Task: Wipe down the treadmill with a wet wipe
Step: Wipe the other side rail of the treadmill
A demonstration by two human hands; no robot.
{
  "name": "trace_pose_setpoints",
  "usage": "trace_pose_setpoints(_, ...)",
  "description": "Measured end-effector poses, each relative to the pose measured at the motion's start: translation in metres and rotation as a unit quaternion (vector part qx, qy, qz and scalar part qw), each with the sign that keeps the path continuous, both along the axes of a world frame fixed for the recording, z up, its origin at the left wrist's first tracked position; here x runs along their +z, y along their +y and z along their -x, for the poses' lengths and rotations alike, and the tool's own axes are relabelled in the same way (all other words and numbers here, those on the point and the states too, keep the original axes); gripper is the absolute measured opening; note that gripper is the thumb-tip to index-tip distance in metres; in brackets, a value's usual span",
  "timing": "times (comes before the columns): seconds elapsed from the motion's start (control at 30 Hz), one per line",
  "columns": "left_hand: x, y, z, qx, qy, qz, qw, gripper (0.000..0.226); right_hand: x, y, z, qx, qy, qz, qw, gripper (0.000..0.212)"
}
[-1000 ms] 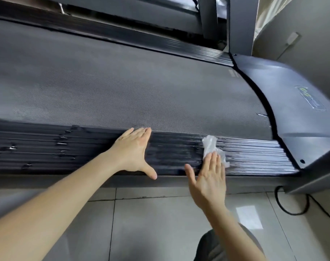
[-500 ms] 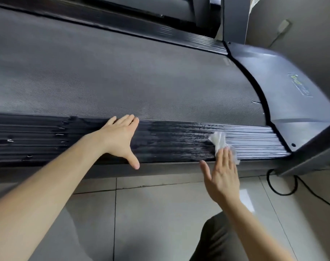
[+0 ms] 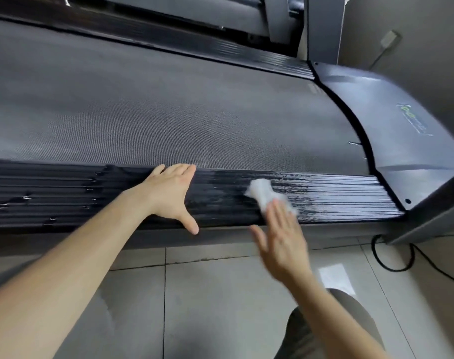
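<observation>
The treadmill fills the upper view: a grey textured belt [image 3: 169,107] and a black ribbed side rail [image 3: 337,195] along its near edge. A crumpled white wet wipe [image 3: 262,193] lies on the rail, and my right hand [image 3: 283,239] presses it down with straight fingers; its fingertips cover the wipe's near end. The rail shines wet around and right of the wipe. My left hand [image 3: 171,193] rests flat on the rail to the left, fingers together, thumb spread over the rail's front edge.
A grey motor cover [image 3: 391,120] with a small green logo caps the treadmill's right end. An upright post [image 3: 321,27] rises behind it. A black cable [image 3: 391,265] loops on the tiled floor at right. My knee [image 3: 329,330] shows at the bottom.
My right hand first carried the wipe right along the rail, then back to the left and slightly nearer my left hand. The wet sheen on the rail has spread. My left hand stays planted.
</observation>
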State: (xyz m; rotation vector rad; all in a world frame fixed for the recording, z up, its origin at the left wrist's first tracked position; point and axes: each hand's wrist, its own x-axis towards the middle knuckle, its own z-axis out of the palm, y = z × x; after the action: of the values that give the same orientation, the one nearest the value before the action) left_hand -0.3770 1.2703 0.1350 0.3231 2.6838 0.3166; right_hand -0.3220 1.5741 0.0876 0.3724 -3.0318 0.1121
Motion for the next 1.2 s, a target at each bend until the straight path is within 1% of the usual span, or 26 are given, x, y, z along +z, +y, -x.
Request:
trace_pose_setpoints(0.07,-0.001,0.000,-0.001,0.000,-0.003,-0.003,1.000,0.162,0.009,0.027,0.020,-0.112,-0.047,-0.004,0.993,0.102)
trace_pose_setpoints(0.1,-0.002,-0.002,-0.001,0.003,-0.003,-0.005,1.000,0.162,0.012,0.027,0.029,-0.146,-0.071,0.001,0.987,0.108)
trace_pose_setpoints(0.13,-0.003,-0.002,-0.001,0.002,-0.002,-0.007,1.000,0.163,0.014,0.018,0.035,-0.159,-0.082,0.004,0.984,0.112)
trace_pose_setpoints(0.17,-0.003,-0.003,-0.001,0.002,-0.001,-0.011,1.000,0.163,0.015,0.000,0.037,-0.150,-0.080,0.003,0.986,0.114)
trace_pose_setpoints(0.23,-0.004,-0.005,0.001,0.007,-0.003,-0.021,1.000,0.163,0.013,-0.049,0.038,-0.092,-0.074,0.003,0.993,0.112)
trace_pose_setpoints(0.27,-0.003,-0.007,0.003,0.009,-0.004,-0.027,1.000,0.162,0.010,-0.077,0.038,-0.051,-0.072,0.007,0.996,0.107)
trace_pose_setpoints(0.33,-0.002,-0.015,0.005,0.006,0.001,-0.038,0.999,0.153,0.004,-0.126,0.037,0.067,-0.060,0.032,0.995,0.087)
trace_pose_setpoints(0.37,-0.002,-0.020,0.007,0.004,0.001,-0.042,0.999,0.146,0.003,-0.143,0.037,0.137,-0.051,0.039,0.988,0.076)
trace_pose_setpoints(0.4,-0.001,-0.026,0.007,0.003,-0.008,-0.043,0.999,0.140,0.003,-0.150,0.040,0.200,-0.046,0.039,0.978,0.069)
trace_pose_setpoints(0.43,0.001,-0.031,0.006,0.008,-0.016,-0.051,0.999,0.133,0.005,-0.147,0.045,0.242,-0.043,0.038,0.969,0.064)
trace_pose_setpoints(0.47,0.003,-0.035,0.007,0.019,-0.022,-0.059,0.998,0.125,0.007,-0.137,0.053,0.253,-0.041,0.037,0.966,0.061)
trace_pose_setpoints(0.5,0.005,-0.036,0.006,0.034,-0.024,-0.063,0.997,0.117,0.008,-0.121,0.063,0.234,-0.035,0.033,0.971,0.059)
trace_pose_setpoints(0.57,0.008,-0.036,0.005,0.078,-0.030,-0.057,0.995,0.101,0.009,-0.082,0.082,0.122,-0.028,0.017,0.992,0.063)
trace_pose_setpoints(0.6,0.006,-0.038,0.004,0.096,-0.020,-0.061,0.993,0.093,0.009,-0.065,0.089,0.051,-0.042,0.005,0.998,0.070)
trace_pose_setpoints(0.67,0.000,-0.044,0.005,0.118,0.001,-0.068,0.991,0.079,0.010,-0.054,0.090,-0.072,-0.091,-0.010,0.993,0.088)
trace_pose_setpoints(0.7,-0.003,-0.046,0.006,0.127,0.009,-0.069,0.990,0.074,0.010,-0.062,0.086,-0.110,-0.099,-0.007,0.989,0.095)
trace_pose_setpoints(0.73,-0.004,-0.048,0.006,0.137,0.014,-0.068,0.988,0.071,0.010,-0.076,0.081,-0.125,-0.096,0.002,0.987,0.101)
trace_pose_setpoints(0.77,-0.002,-0.047,0.006,0.148,0.022,-0.069,0.986,0.066,0.011,-0.097,0.074,-0.116,-0.097,0.012,0.988,0.105)
trace_pose_setpoints(0.8,0.000,-0.046,0.007,0.158,0.033,-0.069,0.984,0.058,0.011,-0.119,0.066,-0.082,-0.097,0.022,0.992,0.107)
trace_pose_setpoints(0.87,0.006,-0.039,0.009,0.175,0.063,-0.068,0.980,0.045,0.008,-0.161,0.037,0.029,-0.088,0.055,0.994,0.105)
trace_pose_setpoints(0.93,0.010,-0.034,0.009,0.203,0.079,-0.083,0.973,0.051,0.006,-0.182,0.001,0.142,-0.088,0.056,0.984,0.097)
trace_pose_setpoints(1.0,0.007,-0.033,0.010,0.218,0.083,-0.084,0.969,0.047,0.008,-0.172,-0.024,0.199,-0.096,0.024,0.975,0.091)
trace_pose_setpoints(1.03,0.004,-0.034,0.011,0.220,0.083,-0.082,0.969,0.044,0.006,-0.155,-0.029,0.199,-0.088,0.012,0.976,0.091)
trace_pose_setpoints(1.07,0.002,-0.035,0.011,0.222,0.082,-0.080,0.968,0.044,0.005,-0.134,-0.030,0.177,-0.074,0.004,0.981,0.092)
trace_pose_setpoints(1.13,0.002,-0.035,0.012,0.232,0.080,-0.086,0.966,0.041,0.003,-0.081,-0.018,0.087,-0.039,-0.007,0.995,0.097)
trace_pose_setpoints(1.2,0.001,-0.035,0.012,0.233,0.075,-0.084,0.966,0.041,0.005,-0.028,-0.001,-0.028,-0.048,-0.028,0.998,0.105)
